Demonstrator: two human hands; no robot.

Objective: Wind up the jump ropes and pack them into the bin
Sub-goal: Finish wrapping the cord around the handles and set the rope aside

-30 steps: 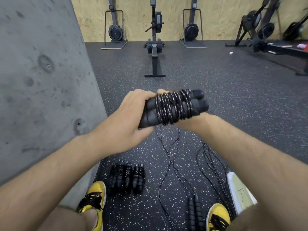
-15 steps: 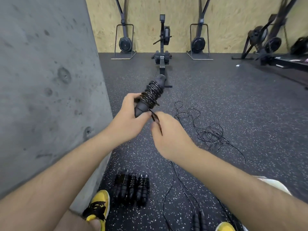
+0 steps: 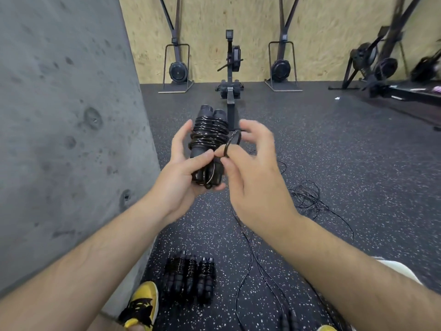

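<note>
Since half a second ago your right hand (image 3: 253, 173) has risen beside the bundle (image 3: 208, 142) and now pinches a cord loop (image 3: 232, 143). Your left hand (image 3: 183, 173) grips the bundle's handles, fingers curled round them. Three wound ropes (image 3: 189, 278) lie on the floor (image 3: 322, 144) by your shoe (image 3: 143, 299); loose cord (image 3: 307, 199) sprawls right.

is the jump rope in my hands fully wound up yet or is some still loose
Not quite: most of the jump rope is coiled around its paired handles in the left hand, but the right hand pinches a last free loop.
</note>
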